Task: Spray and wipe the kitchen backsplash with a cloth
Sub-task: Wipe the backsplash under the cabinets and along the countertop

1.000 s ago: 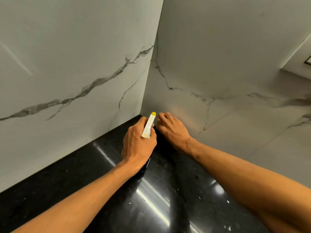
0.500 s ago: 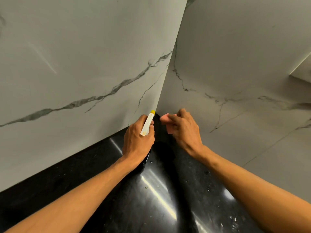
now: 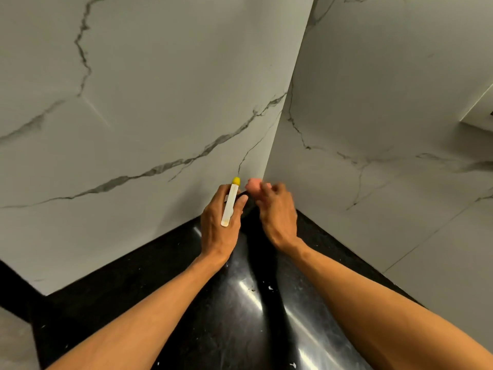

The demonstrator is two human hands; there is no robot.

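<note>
My left hand (image 3: 218, 225) wraps the spray bottle (image 3: 230, 202), white head w/ yellow nozzle poking past my knuckles; my right hand (image 3: 277, 212) pinches a bunched pink cloth (image 3: 253, 184) at its fingertips, close in the corner of the backsplash (image 3: 160, 116). No wet streaks or droplets visible on the marble, so I reckon most spraying & wiping is left.

spray bottle (image 3: 230, 204): white head, yellow tip, pointed up at frame centre | cloth (image 3: 253, 184): pink, bunched, sat just right of tip | backsplash (image 3: 160, 102): white, grey-veined, filled upper frame
</note>
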